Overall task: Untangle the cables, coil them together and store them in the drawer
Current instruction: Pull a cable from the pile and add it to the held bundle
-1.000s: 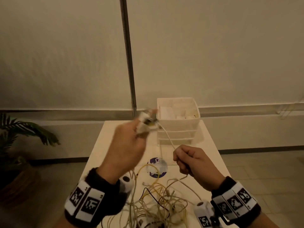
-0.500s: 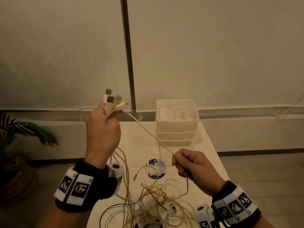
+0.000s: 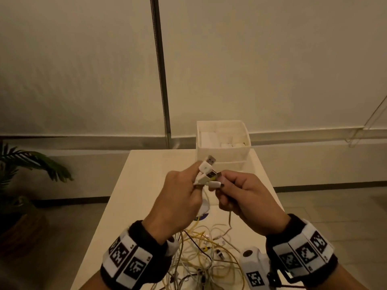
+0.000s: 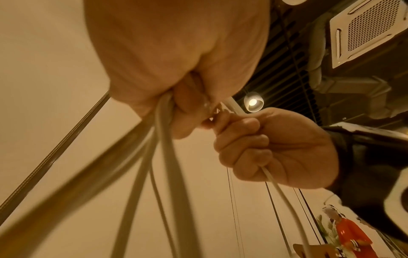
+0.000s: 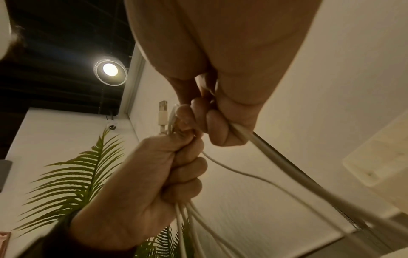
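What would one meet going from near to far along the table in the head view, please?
Tangled cables → left hand and right hand, level with each other, gripping the cable plugs → white drawer unit at the far end of the table.

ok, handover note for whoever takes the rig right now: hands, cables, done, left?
Left hand: grips a bunch of cable ends, USB plugs sticking up out of the grip, cords hanging down to the table.
Right hand: pinches one white cable right beside that bunch.
Rest of the cables: a loose tangle on the table, near edge.
Drawer unit: far end of the table, drawers look closed.
Done: several ends gathered.
Left: add the pinched end, free the tangle, coil, store in a drawer.
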`<state>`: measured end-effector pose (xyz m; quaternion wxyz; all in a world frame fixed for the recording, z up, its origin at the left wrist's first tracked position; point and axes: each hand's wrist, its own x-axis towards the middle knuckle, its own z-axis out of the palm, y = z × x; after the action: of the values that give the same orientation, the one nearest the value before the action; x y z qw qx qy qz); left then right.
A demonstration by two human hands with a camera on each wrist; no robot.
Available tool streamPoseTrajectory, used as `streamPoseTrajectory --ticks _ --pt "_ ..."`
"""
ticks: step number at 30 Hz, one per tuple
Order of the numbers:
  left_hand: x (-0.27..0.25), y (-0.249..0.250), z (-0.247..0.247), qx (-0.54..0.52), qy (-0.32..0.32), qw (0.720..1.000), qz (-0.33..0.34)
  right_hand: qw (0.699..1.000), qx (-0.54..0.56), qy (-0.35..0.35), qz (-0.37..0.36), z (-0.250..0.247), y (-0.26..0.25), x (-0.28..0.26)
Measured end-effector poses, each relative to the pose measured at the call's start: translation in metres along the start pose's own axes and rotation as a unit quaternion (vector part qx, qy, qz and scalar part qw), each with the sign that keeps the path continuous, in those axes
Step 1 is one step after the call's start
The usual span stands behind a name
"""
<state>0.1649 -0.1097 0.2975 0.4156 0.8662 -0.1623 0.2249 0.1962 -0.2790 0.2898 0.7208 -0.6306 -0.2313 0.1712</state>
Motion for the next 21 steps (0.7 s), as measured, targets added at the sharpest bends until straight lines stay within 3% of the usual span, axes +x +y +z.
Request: streamPoseTrajectory --ticks 5,9,13,17,21 --pt "0.018 -0.003 -0.032 0.061 0.153 0.986 -0.037 1.000 -0.019 -0.008 -0.007 0.001 0.005 -0.003" --pt "0.018 -0.029 -0.058 0.007 0.251 0.957 -0.147 0.998 -0.059 0.008 0.030 -0.001 0.021 -0.010" --pt "0.009 -0.018 -0.055 0.002 0.184 0.975 -0.124 0.997 -0.061 0.020 0.052 -0.002 0.027 -0.009" --pt "0.006 -0.007 -0.036 0.027 0.137 0.989 -0.052 0.996 -0.074 0.032 0.037 0.000 0.019 0.000" --pt "0.006 0.000 -0.014 0.038 -0.043 0.998 0.011 0.997 -0.066 0.018 0.025 0.002 0.009 0.007"
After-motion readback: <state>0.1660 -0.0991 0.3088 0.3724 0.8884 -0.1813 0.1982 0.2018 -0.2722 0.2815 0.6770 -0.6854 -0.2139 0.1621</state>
